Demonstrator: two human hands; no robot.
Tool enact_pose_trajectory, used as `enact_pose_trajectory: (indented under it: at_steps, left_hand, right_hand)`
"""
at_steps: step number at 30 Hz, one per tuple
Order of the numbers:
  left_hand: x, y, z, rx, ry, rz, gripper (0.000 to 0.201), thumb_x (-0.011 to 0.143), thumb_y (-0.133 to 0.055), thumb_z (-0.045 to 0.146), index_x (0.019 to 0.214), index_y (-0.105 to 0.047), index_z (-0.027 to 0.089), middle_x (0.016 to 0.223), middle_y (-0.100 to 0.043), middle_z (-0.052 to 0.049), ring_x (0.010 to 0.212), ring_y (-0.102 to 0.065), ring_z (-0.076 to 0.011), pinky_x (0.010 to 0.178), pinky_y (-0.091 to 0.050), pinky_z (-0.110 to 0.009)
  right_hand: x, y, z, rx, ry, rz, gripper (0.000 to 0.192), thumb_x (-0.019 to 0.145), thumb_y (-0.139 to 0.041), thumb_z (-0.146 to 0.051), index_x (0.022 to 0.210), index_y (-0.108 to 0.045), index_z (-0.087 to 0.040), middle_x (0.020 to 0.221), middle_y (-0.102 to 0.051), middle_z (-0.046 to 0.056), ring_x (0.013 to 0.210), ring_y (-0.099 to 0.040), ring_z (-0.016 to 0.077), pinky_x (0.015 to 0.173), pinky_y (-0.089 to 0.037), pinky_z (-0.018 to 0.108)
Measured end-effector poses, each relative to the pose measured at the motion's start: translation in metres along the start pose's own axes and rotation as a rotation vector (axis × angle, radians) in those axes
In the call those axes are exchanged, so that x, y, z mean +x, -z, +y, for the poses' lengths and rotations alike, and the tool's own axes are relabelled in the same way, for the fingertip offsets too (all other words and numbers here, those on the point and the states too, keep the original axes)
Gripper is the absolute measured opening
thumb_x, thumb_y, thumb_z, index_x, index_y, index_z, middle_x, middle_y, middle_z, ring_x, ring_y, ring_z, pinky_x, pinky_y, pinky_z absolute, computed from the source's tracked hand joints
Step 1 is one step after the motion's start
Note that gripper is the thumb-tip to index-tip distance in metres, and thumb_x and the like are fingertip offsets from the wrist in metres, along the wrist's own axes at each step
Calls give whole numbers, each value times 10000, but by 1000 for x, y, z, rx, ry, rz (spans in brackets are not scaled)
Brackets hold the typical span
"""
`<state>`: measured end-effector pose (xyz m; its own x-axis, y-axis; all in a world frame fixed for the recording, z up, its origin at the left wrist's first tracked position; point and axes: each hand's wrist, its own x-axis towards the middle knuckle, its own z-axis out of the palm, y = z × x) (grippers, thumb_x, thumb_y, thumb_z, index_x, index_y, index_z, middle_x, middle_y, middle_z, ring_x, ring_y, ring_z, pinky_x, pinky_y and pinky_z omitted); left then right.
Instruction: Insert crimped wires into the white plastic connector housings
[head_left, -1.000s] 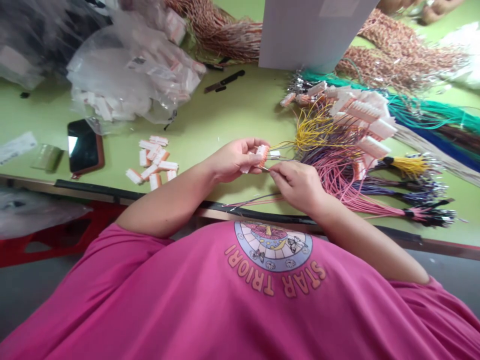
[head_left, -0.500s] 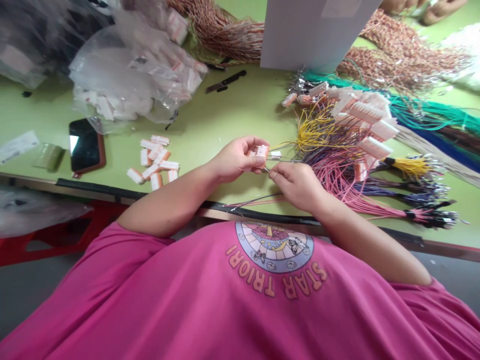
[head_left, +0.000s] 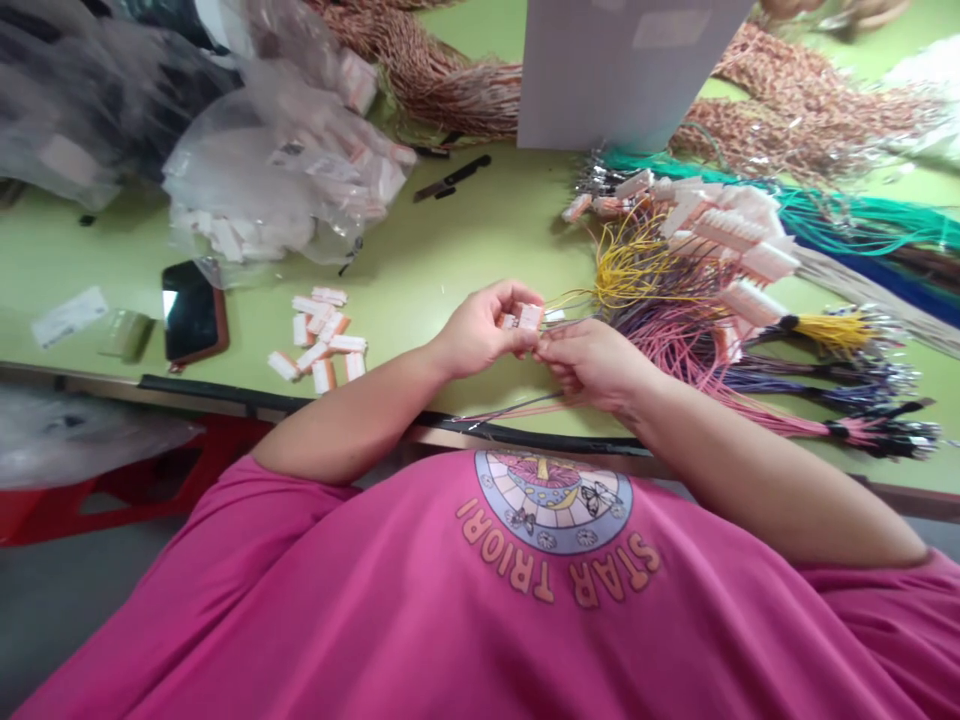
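My left hand [head_left: 484,325] is closed on a small white and orange connector housing [head_left: 530,317], held between thumb and fingers. Right beside it, my right hand [head_left: 589,360] pinches at the connector's near edge, its fingertips almost touching the left thumb. A thin wire end lies in that pinch, mostly hidden by the fingers. Yellow wires [head_left: 634,262] run from the connector's side toward a big bundle on the right. Pink wires [head_left: 667,350] spread out behind my right hand. Several loose connector housings [head_left: 322,335] lie in a small pile left of my left hand.
A phone [head_left: 193,315], a tape roll [head_left: 126,335] and plastic bags [head_left: 255,170] of connectors lie on the left. A black-handled knife [head_left: 454,178] rests beyond my hands. A grey box [head_left: 600,75] stands at the back. Green wires [head_left: 862,225] and capped wire bundles [head_left: 892,435] lie right.
My right hand has come closer to the connector, and its fingertips now meet it. The connector is turned a little in my left hand. The whole view has shifted slightly.
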<state>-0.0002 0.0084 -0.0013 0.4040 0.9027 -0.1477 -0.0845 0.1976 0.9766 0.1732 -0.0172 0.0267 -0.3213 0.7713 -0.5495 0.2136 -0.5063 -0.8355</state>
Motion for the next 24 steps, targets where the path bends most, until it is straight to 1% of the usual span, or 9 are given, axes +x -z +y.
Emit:
enact_pose_trajectory:
  at_steps: [3, 5, 9, 14, 16, 19, 21, 23, 24]
  left_hand:
    - [1, -3, 1, 41, 4, 50, 386, 649, -813, 112, 957, -582, 149, 725, -611, 45, 536, -541, -54, 543, -447, -214]
    - [4, -5, -1, 29, 14, 26, 372, 673, -798, 102, 971, -578, 144, 738, -611, 37, 546, -546, -60, 552, -453, -225]
    - [8, -6, -4, 24, 49, -7, 392, 684, -817, 132, 989, -569, 136, 742, -607, 26, 586, -571, -85, 588, -476, -253]
    - [2, -7, 8, 56, 51, 80, 339, 727, -764, 91, 993, -562, 149, 753, -589, 30, 611, -573, -74, 602, -489, -232]
    - [2, -10, 20, 72, 49, 84, 315, 757, -744, 100, 997, -549, 159, 752, -583, 25, 633, -593, -86, 603, -492, -232]
    - [14, -23, 50, 110, 74, -2, 274, 811, -698, 93, 1014, -532, 174, 711, -557, 36, 607, -581, -85, 592, -462, -225]
    - [30, -40, 74, 137, 105, -77, 196, 874, -629, 83, 1016, -530, 175, 655, -515, 47, 538, -520, -63, 551, -384, -200]
    - [50, -64, 94, 153, 139, -119, 80, 933, -558, 90, 938, -526, 164, 606, -476, 44, 492, -457, -49, 510, -273, -190]
    - [62, -78, 101, 152, 156, -144, 90, 951, -550, 109, 884, -521, 161, 586, -458, 41, 487, -445, -46, 505, -239, -196]
  right_hand:
    - [-2, 4, 6, -295, 199, 93, 235, 779, -607, -341, 607, -581, -182, 466, -354, -68, 443, -300, 78, 448, -225, 245]
    - [-2, 7, 11, -440, 311, 154, 267, 796, -593, -369, 608, -606, -180, 501, -421, -43, 496, -367, 96, 491, -269, 250]
    - [4, 8, 20, -490, 361, 182, 246, 812, -560, -361, 675, -662, -184, 566, -522, -17, 568, -447, 126, 555, -333, 264]
    - [3, 8, 9, -457, 398, 183, 284, 815, -618, -418, 632, -597, -201, 546, -466, -30, 534, -398, 116, 528, -342, 268]
    - [-4, 15, 2, -443, 415, 183, 303, 823, -635, -458, 656, -603, -207, 546, -459, -32, 526, -398, 116, 520, -353, 267]
    - [-24, 37, 2, -468, 453, 194, 338, 849, -617, -522, 711, -633, -215, 544, -478, -18, 543, -452, 136, 515, -370, 271]
    - [-41, 58, 13, -511, 490, 208, 361, 861, -599, -559, 766, -659, -216, 567, -521, 0, 587, -516, 163, 535, -402, 283]
    - [-57, 76, 27, -559, 526, 216, 381, 877, -573, -577, 846, -683, -213, 617, -575, 20, 654, -574, 192, 573, -440, 300]
    - [-63, 83, 33, -584, 540, 214, 390, 889, -556, -577, 886, -691, -211, 649, -601, 31, 691, -597, 204, 594, -457, 308]
